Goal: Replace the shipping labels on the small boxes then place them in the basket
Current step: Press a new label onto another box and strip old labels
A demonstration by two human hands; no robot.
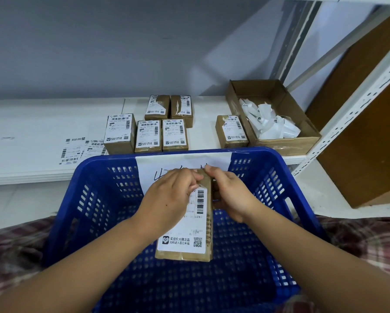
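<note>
Small box: the small box (183, 256) is up in the air over the basket, held long-ways, near end tipped toward the camera and far end between the two hands.
Its label: a white shipping label (185, 229) covers nearly the whole top face, barcode down the right edge, QR code at the near corner.
Left hand: the left hand (167, 197) sits on the far-left part of the box and hides the label's upper left, fingers curled in at the top edge. Whether they pinch the label's corner or only the cardboard, I cannot tell.
Right hand: the right hand (230, 195) clamps the box's far-right side, thumb over the top end, fingers wrapped behind.
Basket: the blue basket (94, 193) lies right under the box, with a white paper sign (182, 162) on its far wall.
Desk: beyond the basket, on the white desk (31, 132), stand six more labelled boxes — three in a row (148, 135), two behind (157, 107), one apart to the right (232, 132).
Loose labels: a few flat sheets (81, 150) lie left of the row.
Open carton: a carton (234, 102) on the right holds crumpled white paper strips (271, 123).
</note>
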